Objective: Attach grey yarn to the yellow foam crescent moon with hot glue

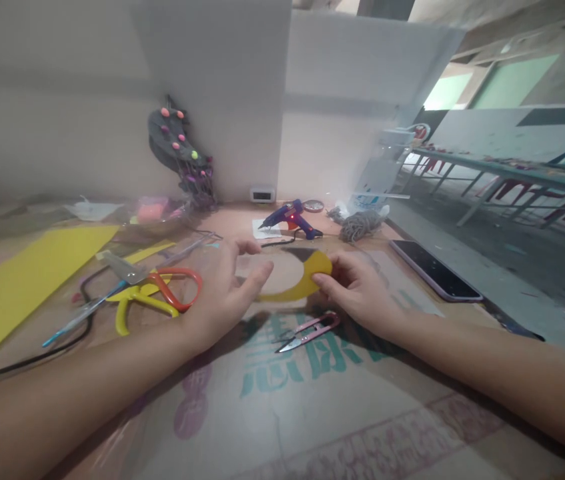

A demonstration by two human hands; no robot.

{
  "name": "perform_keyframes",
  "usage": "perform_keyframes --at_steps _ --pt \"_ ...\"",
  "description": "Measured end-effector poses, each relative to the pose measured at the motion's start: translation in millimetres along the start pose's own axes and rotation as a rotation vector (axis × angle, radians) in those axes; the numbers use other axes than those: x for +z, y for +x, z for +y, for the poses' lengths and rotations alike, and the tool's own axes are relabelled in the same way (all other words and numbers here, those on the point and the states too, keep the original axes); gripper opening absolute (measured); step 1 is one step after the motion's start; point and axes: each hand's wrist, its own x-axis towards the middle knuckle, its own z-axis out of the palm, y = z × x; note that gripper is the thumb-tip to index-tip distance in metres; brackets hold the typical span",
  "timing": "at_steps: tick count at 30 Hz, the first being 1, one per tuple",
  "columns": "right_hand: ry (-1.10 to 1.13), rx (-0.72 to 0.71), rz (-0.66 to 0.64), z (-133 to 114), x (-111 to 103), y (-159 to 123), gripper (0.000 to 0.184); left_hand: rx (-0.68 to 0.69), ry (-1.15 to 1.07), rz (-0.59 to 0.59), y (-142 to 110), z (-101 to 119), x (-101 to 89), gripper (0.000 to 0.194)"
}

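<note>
My right hand (pixel 357 290) pinches the thick part of a yellow crescent-shaped piece (pixel 307 283) between thumb and fingers. Its thin end curves leftward to my left hand (pixel 229 287), whose thumb and fingers are apart; whether the palm side touches that end cannot be told. Below the crescent, pink-handled thread snips (pixel 309 331) lie on the printed board (pixel 242 427). Just left of my left hand are scissors with an orange and a yellow handle (pixel 177 290), with a blue-tipped pen-like stick (pixel 85 313) beside them.
A blue glue gun (pixel 285 217) with a red light rests behind the hands. Grey yarn (pixel 362 227) and a phone (pixel 435 270) are at right. A yellow sheet (pixel 27 287) covers the left. A grey crescent with coloured balls (pixel 175 143) hangs against the back wall.
</note>
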Motion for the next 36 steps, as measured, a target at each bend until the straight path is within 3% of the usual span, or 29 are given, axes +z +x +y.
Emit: perform_keyframes --at_steps 2,5,8,11,18,25,30,33,36 --pt "-0.160 -0.203 0.008 4 -6 1 0.008 0.041 0.010 -0.063 1 -1 -1.9 0.018" --pt "-0.354 -0.470 -0.082 11 -13 0 0.014 0.028 -0.053 -0.323 2 1 -3.1 0.035" --pt "-0.452 -0.575 -0.137 16 -14 -3 0.018 0.018 -0.090 -0.518 3 4 -1.4 0.038" --pt "-0.560 -0.613 -0.167 20 -13 -5 0.018 0.049 -0.093 -0.600 4 5 0.1 0.040" --pt "-0.675 -0.576 -0.163 28 -13 -4 0.023 0.035 -0.067 -0.614 3 5 1.7 0.031" --pt "-0.702 -0.582 -0.179 25 -13 -3 0.022 -0.227 -0.132 -0.549 5 5 1.6 0.033" --pt "-0.686 -0.554 -0.096 29 -11 2 0.027 -0.166 -0.096 -0.592 5 8 1.1 0.034" --pt "-0.693 -0.566 -0.082 31 -9 3 0.024 -0.206 -0.104 -0.543 3 9 2.3 0.036" --pt "-0.721 -0.567 -0.048 32 -6 4 0.023 -0.331 -0.188 -0.457 2 5 4.0 0.038"
